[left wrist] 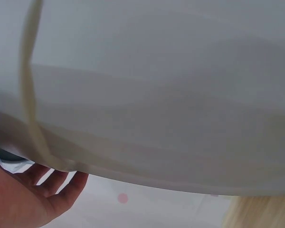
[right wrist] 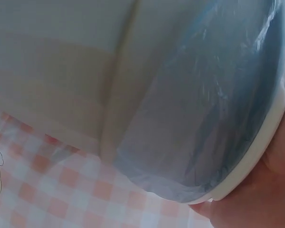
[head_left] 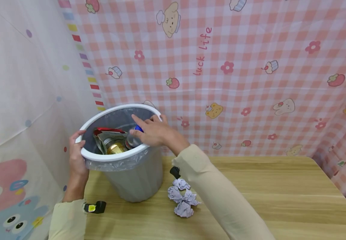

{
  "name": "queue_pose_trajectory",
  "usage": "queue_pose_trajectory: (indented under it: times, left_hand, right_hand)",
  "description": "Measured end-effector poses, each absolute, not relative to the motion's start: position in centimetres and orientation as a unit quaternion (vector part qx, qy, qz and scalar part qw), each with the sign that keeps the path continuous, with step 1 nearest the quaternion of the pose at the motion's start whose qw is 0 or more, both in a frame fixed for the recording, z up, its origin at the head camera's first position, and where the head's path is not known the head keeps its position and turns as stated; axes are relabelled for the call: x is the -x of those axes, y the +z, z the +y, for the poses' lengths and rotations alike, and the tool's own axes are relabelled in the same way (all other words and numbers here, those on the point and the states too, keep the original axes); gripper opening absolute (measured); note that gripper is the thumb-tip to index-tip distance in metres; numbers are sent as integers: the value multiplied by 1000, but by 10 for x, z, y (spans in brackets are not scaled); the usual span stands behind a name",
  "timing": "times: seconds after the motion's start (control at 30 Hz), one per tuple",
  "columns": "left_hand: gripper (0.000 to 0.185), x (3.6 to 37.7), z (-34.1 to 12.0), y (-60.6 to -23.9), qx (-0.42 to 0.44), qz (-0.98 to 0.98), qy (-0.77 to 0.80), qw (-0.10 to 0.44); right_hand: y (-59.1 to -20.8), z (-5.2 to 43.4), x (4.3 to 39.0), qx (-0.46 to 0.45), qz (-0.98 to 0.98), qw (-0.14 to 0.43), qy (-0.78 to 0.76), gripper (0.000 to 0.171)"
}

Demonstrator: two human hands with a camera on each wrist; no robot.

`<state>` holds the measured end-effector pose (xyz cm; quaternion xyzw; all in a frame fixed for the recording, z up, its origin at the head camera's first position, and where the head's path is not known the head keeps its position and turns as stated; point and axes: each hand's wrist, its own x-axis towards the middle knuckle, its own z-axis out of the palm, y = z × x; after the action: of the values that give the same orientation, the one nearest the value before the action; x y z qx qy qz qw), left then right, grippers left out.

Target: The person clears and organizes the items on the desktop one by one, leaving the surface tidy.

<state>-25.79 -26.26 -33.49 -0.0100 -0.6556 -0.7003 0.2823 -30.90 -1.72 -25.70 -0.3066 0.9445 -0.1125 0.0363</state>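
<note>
A grey trash can (head_left: pixel 134 181) with a white rim (head_left: pixel 86 153) and a clear plastic liner (head_left: pixel 119 164) stands on the table between both hands. At the rim's left side, my left hand (head_left: pixel 78 160) grips it, fingers over the edge. My right hand (head_left: pixel 153 131) holds the rim on the right, its index finger stretched over the opening. Inside lie a clear bottle (head_left: pixel 133 140) with a blue cap, a bottle holding something yellow (head_left: pixel 115 147), and a crumpled packet with a red edge (head_left: pixel 110 130). The right wrist view shows the liner (right wrist: pixel 194 123) folded over the can's outside.
Several crumpled paper balls (head_left: pixel 183 210) lie on the wooden table (head_left: pixel 266 193), right of the can and beside the right forearm. A pink checked curtain (head_left: pixel 209 100) hangs behind, and a white patterned curtain (head_left: pixel 41 83) stands close on the left.
</note>
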Motion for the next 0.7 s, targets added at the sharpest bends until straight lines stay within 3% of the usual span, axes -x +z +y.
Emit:
queue_pose_trajectory:
  times: [0.5,0.7]
  left_hand:
    - [41,259,-264,-336,6,-660,-695,285]
    - [42,259,-264,-336,7,-664,-692,281]
  right_hand:
    - [-254,-18,308,307,947,54,-74,75]
    - [-258,-16,308,316,945,34,-80,76]
